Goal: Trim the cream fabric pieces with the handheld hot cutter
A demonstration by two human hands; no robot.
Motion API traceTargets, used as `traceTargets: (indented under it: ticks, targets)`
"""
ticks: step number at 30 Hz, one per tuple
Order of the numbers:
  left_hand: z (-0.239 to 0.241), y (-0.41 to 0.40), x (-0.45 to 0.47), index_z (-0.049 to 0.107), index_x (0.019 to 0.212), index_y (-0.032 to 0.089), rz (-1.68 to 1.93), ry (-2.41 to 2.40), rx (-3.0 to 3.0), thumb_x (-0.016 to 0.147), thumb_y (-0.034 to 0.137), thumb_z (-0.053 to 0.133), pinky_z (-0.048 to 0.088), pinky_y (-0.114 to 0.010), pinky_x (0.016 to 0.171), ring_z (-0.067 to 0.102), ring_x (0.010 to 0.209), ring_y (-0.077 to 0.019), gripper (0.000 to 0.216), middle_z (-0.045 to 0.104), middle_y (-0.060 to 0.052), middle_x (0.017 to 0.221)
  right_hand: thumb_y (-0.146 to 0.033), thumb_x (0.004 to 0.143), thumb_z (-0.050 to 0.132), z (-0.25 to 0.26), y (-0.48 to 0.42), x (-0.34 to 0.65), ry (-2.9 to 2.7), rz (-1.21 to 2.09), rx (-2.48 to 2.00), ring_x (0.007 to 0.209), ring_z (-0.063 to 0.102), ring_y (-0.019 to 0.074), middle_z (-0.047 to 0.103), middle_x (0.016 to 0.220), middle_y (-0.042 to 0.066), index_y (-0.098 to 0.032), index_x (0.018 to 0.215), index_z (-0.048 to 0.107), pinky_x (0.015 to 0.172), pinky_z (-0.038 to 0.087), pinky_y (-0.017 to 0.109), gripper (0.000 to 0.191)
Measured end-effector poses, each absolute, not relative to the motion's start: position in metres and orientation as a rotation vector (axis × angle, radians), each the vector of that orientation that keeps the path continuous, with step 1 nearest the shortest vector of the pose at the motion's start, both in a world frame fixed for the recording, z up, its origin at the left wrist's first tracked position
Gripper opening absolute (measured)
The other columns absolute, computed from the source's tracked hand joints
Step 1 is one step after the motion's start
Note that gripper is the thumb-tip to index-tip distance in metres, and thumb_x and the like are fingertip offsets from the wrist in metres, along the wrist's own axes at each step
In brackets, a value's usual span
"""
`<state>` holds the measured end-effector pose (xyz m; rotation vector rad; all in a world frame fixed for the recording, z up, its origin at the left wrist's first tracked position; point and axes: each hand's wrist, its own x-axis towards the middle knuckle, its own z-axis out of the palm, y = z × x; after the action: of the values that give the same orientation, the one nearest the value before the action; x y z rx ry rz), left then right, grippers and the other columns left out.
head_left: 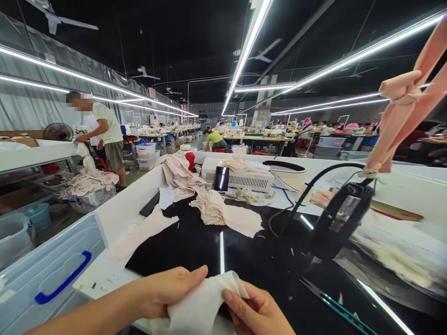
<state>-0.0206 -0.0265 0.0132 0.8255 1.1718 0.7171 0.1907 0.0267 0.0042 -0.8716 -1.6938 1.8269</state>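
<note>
Both of my hands hold one white piece of fabric (199,304) at the bottom of the view, above the near edge of a glossy black worktable (244,260). My left hand (167,291) grips its left side with the thumb on top. My right hand (256,314) pinches its right edge between thumb and fingers. A pile of cream fabric pieces (223,211) lies further back on the black surface.
A black lamp or tool on a curved cable (340,216) stands at right. Pink fabric strips (401,107) hang at upper right. A white machine box (240,177) and more cream fabric (178,174) sit behind. A blue-handled bin (52,274) is at left. People work at distant tables.
</note>
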Motion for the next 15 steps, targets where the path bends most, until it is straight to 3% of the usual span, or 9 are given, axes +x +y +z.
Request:
traceTargets:
  ticks: [7,12,15]
  targets:
    - [0.023,-0.022,-0.011,0.065,0.084,0.015,1.028,1.085,0.775,0.055,0.063,0.095,0.039,-0.021,0.064,0.05,0.064,-0.0106,0.063,0.062,0.001,0.078,-0.072,0.068,0.082,0.003,0.024,0.195,-1.548,1.966,-0.938,0.044,0.035,0.0043,0.05,0.058,-0.007,-0.018,0.085,0.067,0.046,0.024,0.02,0.059]
    - [0.022,-0.02,-0.011,0.065,0.082,0.015,1.031,1.163,0.879,0.061,0.071,0.087,0.037,-0.021,0.06,0.047,0.063,-0.0104,0.064,0.059,0.001,0.074,-0.063,0.068,0.087,-0.004,0.021,0.194,-1.498,2.089,-0.852,0.044,0.029,0.0039,0.044,0.057,-0.008,-0.018,0.081,0.068,0.045,0.024,0.02,0.051]
    - [0.02,-0.019,-0.012,0.063,0.079,0.015,1.016,1.249,0.979,0.066,0.076,0.08,0.033,-0.022,0.057,0.042,0.061,-0.0108,0.064,0.054,0.003,0.07,-0.062,0.064,0.09,-0.014,0.02,0.192,-1.476,2.168,-0.784,0.053,0.042,0.0072,0.052,0.062,-0.004,-0.016,0.082,0.073,0.05,0.033,0.019,0.052]
